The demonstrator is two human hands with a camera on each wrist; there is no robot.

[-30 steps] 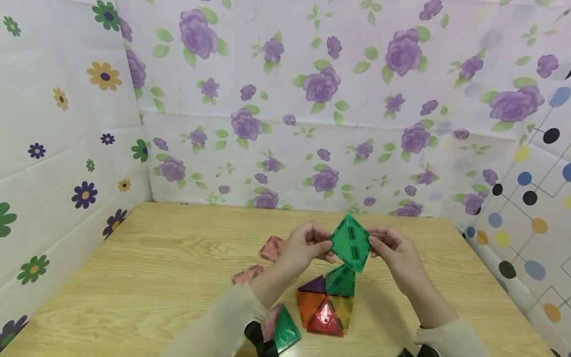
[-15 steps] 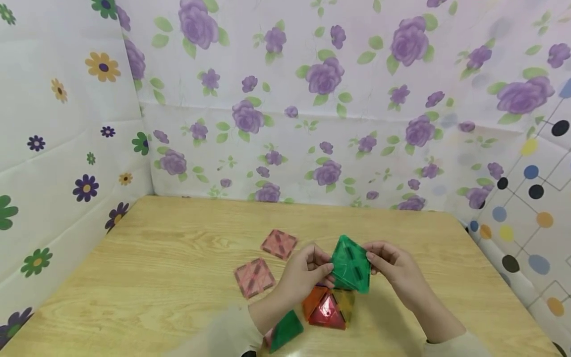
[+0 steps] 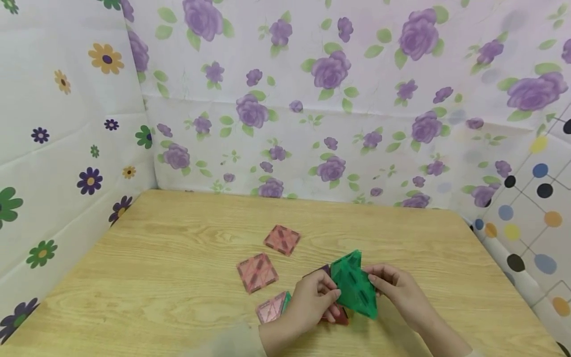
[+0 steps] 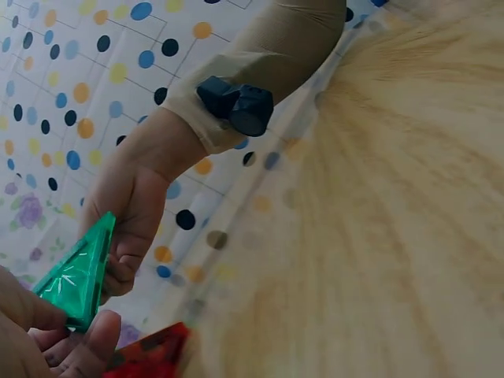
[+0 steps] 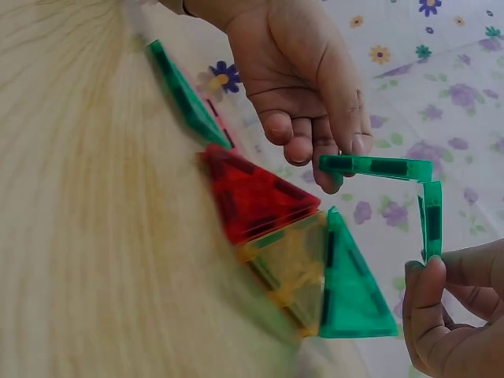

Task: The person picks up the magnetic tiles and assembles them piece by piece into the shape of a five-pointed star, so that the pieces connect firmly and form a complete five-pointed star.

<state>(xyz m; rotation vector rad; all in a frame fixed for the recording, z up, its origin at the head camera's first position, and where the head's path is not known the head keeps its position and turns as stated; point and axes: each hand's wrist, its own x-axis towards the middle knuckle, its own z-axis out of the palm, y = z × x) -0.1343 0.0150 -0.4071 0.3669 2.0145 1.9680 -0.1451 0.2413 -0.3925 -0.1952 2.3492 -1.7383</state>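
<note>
Two green triangular magnetic tiles, joined along one edge and bent at an angle, are held between both hands. My left hand pinches one side with thumb and fingers; my right hand pinches the other. Beneath them stands a built shape of triangular tiles: a red tile, a yellow tile, a green tile and a purple tile. In the right wrist view the held pair is apart from this shape. The left hand and held tiles hide much of it in the head view.
Two pink square tiles lie flat on the wooden table, left of the hands. Another pink tile lies nearer, with a green tile beside it, partly behind the left hand. Patterned cloth surrounds the table.
Both hands have lowered the green tiles nearer to me, over the built shape. The pair, seen as a diamond earlier, is now turned. Pink tiles at left have come out from behind the left arm.
</note>
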